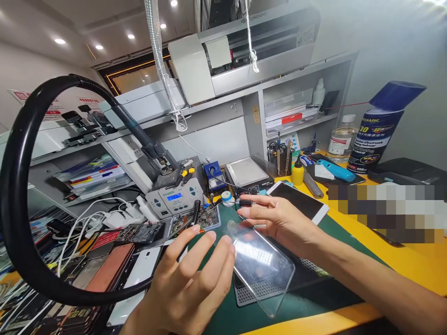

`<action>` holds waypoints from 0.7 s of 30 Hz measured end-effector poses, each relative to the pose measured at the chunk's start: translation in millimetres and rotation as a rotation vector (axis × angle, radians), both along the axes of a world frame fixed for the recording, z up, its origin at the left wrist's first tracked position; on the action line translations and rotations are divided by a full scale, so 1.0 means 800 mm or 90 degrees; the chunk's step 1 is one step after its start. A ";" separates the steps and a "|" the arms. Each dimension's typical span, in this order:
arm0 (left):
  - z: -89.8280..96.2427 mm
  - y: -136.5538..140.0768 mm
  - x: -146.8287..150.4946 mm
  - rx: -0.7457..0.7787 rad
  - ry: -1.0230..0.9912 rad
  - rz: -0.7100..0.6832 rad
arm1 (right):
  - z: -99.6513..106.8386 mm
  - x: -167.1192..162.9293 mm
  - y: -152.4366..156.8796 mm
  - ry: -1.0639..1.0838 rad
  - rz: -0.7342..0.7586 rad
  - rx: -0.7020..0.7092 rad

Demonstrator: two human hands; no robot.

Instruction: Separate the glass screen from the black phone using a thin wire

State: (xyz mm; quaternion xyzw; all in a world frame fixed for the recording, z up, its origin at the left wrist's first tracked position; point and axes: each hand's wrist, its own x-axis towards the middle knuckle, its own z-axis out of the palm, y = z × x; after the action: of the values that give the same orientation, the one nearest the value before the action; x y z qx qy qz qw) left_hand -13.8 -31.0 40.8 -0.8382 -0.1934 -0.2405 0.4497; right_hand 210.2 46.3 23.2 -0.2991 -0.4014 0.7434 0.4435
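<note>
A clear, thin, see-through phone case is tilted above the work mat between my two hands. My left hand has its fingers curled at the case's left edge; its thumb is hidden. My right hand reaches in from the right, fingers bent around the far right edge of the case. By the right fingertips shows a small black cylindrical piece; I cannot tell if they touch it. Beneath the case lies a dark pad with a perforated grey end, on the green mat.
A white-framed phone lies beyond my right hand. Left are stacked phones, a white phone and a black flexible arm. A grey control unit, yellow bottle and blue-capped spray can stand behind.
</note>
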 end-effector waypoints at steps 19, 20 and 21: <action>-0.013 0.023 0.019 -0.036 0.002 -0.045 | 0.000 -0.002 -0.002 0.044 -0.030 -0.044; -0.019 0.022 0.019 -0.048 -0.031 -0.039 | 0.000 -0.001 -0.001 0.048 -0.038 -0.039; -0.026 0.019 0.019 -0.067 -0.079 -0.030 | 0.000 0.000 -0.001 0.052 -0.047 -0.035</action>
State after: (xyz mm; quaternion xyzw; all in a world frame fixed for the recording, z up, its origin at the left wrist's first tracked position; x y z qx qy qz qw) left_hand 1.5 -15.7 20.4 -0.8484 -0.2135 -0.2919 0.3866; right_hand 210.3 45.6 23.5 -0.2949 -0.3514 0.7490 0.4781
